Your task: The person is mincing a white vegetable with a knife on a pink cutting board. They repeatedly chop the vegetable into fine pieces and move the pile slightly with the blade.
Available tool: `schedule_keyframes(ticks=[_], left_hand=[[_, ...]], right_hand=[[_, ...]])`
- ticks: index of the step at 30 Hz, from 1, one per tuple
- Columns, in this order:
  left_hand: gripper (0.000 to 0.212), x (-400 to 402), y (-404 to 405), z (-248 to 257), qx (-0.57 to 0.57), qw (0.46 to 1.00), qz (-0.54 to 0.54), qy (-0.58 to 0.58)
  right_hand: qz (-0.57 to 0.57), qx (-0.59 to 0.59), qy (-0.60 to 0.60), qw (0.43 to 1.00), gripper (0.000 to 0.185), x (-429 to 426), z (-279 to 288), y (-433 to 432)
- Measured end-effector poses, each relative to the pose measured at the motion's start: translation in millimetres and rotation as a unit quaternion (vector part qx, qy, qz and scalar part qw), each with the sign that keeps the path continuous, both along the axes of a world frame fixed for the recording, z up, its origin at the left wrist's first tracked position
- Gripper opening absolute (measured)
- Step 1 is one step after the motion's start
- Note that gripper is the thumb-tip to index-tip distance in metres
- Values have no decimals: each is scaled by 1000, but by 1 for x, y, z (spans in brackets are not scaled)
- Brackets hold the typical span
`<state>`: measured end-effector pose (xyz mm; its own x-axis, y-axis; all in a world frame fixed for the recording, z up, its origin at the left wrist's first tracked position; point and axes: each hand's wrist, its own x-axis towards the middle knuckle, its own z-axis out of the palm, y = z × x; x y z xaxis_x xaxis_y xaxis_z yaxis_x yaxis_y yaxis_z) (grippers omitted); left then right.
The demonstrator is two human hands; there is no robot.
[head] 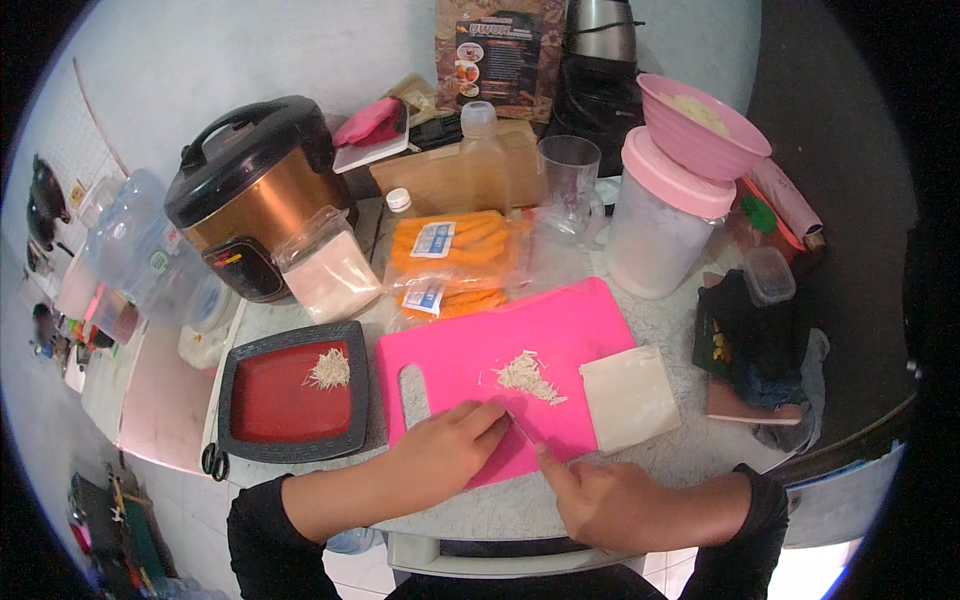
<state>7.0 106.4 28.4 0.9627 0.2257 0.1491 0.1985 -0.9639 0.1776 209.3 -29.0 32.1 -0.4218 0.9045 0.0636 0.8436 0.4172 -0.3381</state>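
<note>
My right hand [600,502] grips a knife, its index finger extended along the thin blade [523,429]. Beside the blade's far end, the bent fingers of my left hand [454,439] rest low over a pink cutting board [480,345]. Whatever lies beneath those fingertips is hidden. Just beyond both hands is a loose heap of thin pale strips [529,377]. A square pale dough sheet or stack of sheets [631,399] overlaps the board's right edge. To the left, a dark-rimmed red tray [289,394] holds a smaller heap of similar strips [330,370].
Behind the board lie bags of orange food [450,244] and a bag of pale square sheets [334,274]. A rice cooker [255,195] stands back left. A pink bowl [705,142] tilts on a pink-lidded container [660,232]. Scissors [215,461] sit at the left edge.
</note>
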Motion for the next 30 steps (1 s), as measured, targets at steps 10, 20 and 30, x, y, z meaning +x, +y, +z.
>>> schedule_keyframes(ticks=[10,20,30], left_hand=[[38,0,2,-2,-13,1000,0,-12],[41,-2,0,-4,7,1000,0,-6],[41,-1,1,0,-4,1000,-3,1]], right_hand=[[-14,-4,-12,1000,58,-2,-3,9],[-26,-7,-8,1000,57,0,3,3],[-11,-13,27,999,58,-1,4,5]])
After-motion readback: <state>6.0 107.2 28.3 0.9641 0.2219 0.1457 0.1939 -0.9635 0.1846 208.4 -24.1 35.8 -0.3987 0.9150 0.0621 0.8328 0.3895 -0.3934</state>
